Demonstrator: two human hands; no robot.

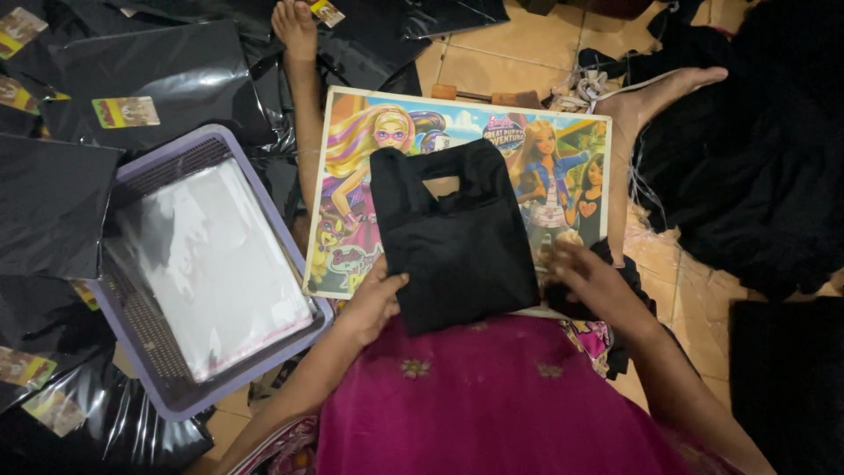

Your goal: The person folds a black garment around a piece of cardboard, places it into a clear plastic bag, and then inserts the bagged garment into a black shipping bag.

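Observation:
A folded black cloth piece [462, 237] with a handle-like cutout at its top lies on a colourful cartoon-printed board [352, 149] resting across my legs. My left hand [374, 303] grips the cloth's lower left corner, thumb on top. My right hand [593, 281] rests at the cloth's lower right edge, fingers curled over more bunched black fabric [629, 290]; whether it pinches the cloth is unclear. Magenta clothing [492, 405] covers my lap.
A lavender plastic basket [171, 400] on the left holds a stack of clear plastic sleeves [220, 264]. Packed black items in glossy sleeves [149, 79] lie around it. A heap of black fabric [756, 167] sits at right on the tiled floor [519, 53]. My bare feet [294, 26] stretch forward.

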